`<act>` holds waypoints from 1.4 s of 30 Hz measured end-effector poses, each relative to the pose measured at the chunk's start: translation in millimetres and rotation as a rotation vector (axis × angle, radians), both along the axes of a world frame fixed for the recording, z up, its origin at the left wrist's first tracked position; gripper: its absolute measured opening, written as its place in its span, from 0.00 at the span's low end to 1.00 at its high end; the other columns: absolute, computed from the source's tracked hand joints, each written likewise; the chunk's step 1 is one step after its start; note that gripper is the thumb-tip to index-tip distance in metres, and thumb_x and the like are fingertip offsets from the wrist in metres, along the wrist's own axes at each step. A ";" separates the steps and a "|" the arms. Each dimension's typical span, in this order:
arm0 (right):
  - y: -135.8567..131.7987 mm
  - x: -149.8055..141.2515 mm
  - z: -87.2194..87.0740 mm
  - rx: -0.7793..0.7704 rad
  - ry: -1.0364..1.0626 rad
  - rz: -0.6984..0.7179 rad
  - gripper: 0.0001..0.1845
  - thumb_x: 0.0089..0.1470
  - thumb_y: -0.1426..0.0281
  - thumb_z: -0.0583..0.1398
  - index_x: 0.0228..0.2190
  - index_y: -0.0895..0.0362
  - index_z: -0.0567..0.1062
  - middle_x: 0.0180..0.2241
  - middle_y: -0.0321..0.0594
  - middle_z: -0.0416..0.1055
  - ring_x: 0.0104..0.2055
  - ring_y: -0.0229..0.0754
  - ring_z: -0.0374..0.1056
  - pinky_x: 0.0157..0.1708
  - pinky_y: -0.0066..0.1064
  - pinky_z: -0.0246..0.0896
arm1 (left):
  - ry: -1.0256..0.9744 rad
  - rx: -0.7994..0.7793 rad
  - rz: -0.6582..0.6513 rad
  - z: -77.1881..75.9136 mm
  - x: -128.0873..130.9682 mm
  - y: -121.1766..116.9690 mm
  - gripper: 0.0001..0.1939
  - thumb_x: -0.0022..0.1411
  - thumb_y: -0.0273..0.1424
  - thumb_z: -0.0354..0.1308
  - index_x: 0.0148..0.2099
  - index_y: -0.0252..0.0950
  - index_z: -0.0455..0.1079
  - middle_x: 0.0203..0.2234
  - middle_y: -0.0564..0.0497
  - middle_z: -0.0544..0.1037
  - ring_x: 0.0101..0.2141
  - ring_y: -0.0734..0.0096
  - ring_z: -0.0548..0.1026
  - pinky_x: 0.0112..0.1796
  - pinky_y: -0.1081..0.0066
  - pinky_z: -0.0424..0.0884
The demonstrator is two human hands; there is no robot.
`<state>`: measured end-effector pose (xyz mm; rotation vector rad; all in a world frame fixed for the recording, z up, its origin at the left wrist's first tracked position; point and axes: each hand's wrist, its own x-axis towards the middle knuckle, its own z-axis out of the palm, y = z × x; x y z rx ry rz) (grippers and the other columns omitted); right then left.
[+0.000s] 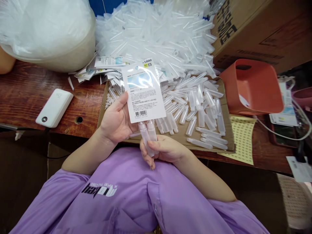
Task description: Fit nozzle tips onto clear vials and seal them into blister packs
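My left hand (pixel 115 118) grips a white printed card (pixel 146 94) by its left edge, thumb on the front. The card carries a barcode, small print and a blue panel, and glossy clear plastic covers its upper part. Just below its bottom edge, my right hand (pixel 163 149) is closed around two translucent plastic tubes (pixel 148 136), side by side with their narrow ends toward the card. Whether the tube tips touch the card or pass behind it, I cannot tell. Beneath and beyond my hands, many similar loose tubes (pixel 192 125) lie on a flat cardboard sheet (pixel 177 139).
A large heap of clear plastic pieces (pixel 156 35) rises at the back. Stacked cards (pixel 107 61) and a bag-filled tub (pixel 60 55) stand left, near a white power bank (pixel 55 108). An orange bin (pixel 251 87), a carton (pixel 265 32) and a yellow sticker sheet (pixel 240 139) sit right.
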<state>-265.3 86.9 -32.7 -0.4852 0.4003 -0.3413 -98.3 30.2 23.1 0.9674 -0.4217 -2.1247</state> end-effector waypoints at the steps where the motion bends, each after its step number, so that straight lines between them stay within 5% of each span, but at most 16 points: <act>1: 0.0 -0.1 0.0 0.007 -0.005 -0.007 0.23 0.51 0.51 0.66 0.28 0.61 0.72 0.20 0.36 0.73 0.20 0.32 0.70 0.21 0.20 0.67 | 0.002 0.002 -0.019 -0.8 -0.1 1.1 0.26 0.70 0.46 0.40 0.53 0.37 0.72 0.45 0.46 0.81 0.50 0.53 0.77 0.41 0.62 0.78; 8: 1.2 6.1 6.9 0.134 0.093 -0.266 0.20 0.46 0.57 0.70 0.34 0.58 0.73 0.22 0.30 0.71 0.17 0.27 0.61 0.18 0.19 0.66 | 0.128 -0.077 -0.164 -16.2 -1.3 16.0 0.21 0.67 0.41 0.50 0.56 0.36 0.70 0.42 0.45 0.82 0.44 0.52 0.80 0.38 0.63 0.78; 13: 1.2 9.4 15.4 0.141 0.219 -0.405 0.27 0.38 0.63 0.74 0.38 0.57 0.71 0.26 0.28 0.69 0.21 0.25 0.64 0.26 0.19 0.70 | 0.089 -0.079 -0.059 -20.3 -3.0 17.7 0.13 0.64 0.33 0.56 0.47 0.32 0.73 0.37 0.46 0.83 0.40 0.57 0.81 0.37 0.66 0.79; 16: 7.4 1.7 11.7 -0.109 0.413 -0.420 0.42 0.42 0.60 0.72 0.54 0.50 0.59 0.43 0.37 0.71 0.34 0.33 0.72 0.35 0.27 0.74 | 0.079 -0.001 0.025 -18.2 0.9 11.9 0.11 0.64 0.30 0.54 0.46 0.33 0.73 0.35 0.47 0.83 0.40 0.59 0.81 0.40 0.62 0.79; 19: 13.8 -16.1 3.8 -0.676 0.717 -0.540 0.53 0.48 0.58 0.69 0.62 0.43 0.41 0.62 0.51 0.53 0.48 0.42 0.71 0.46 0.42 0.73 | 0.045 0.069 0.060 -17.5 7.6 6.0 0.12 0.64 0.30 0.54 0.47 0.32 0.72 0.34 0.47 0.83 0.40 0.57 0.82 0.42 0.58 0.79; 22: 11.6 -36.9 2.1 -1.272 0.948 -0.586 0.49 0.50 0.58 0.67 0.64 0.42 0.46 0.64 0.51 0.48 0.59 0.51 0.63 0.55 0.52 0.65 | -0.018 0.129 0.035 -18.2 11.7 3.0 0.14 0.62 0.30 0.56 0.49 0.30 0.72 0.35 0.43 0.83 0.41 0.53 0.81 0.42 0.53 0.79; 25: 0.9 -48.7 9.0 -1.637 0.978 -0.527 0.42 0.51 0.55 0.67 0.63 0.43 0.56 0.64 0.49 0.49 0.67 0.56 0.51 0.61 0.53 0.58 | -0.063 0.184 -0.011 -17.4 10.0 2.7 0.18 0.58 0.29 0.59 0.51 0.29 0.72 0.37 0.41 0.83 0.43 0.47 0.80 0.45 0.48 0.77; 28: -9.7 -47.2 16.2 -1.760 0.931 -0.464 0.42 0.51 0.52 0.65 0.63 0.46 0.57 0.65 0.50 0.48 0.69 0.55 0.49 0.64 0.50 0.56 | -0.083 0.220 -0.033 -14.6 5.1 4.4 0.20 0.58 0.29 0.58 0.53 0.30 0.72 0.41 0.40 0.82 0.45 0.46 0.80 0.46 0.48 0.77; 42: -6.5 -17.6 13.6 -1.746 0.968 -0.446 0.50 0.50 0.49 0.64 0.66 0.50 0.52 0.67 0.54 0.48 0.70 0.58 0.47 0.64 0.55 0.53 | -0.007 0.074 0.003 -15.1 -3.2 17.0 0.18 0.63 0.25 0.56 0.55 0.33 0.72 0.43 0.45 0.82 0.44 0.58 0.80 0.51 0.52 0.75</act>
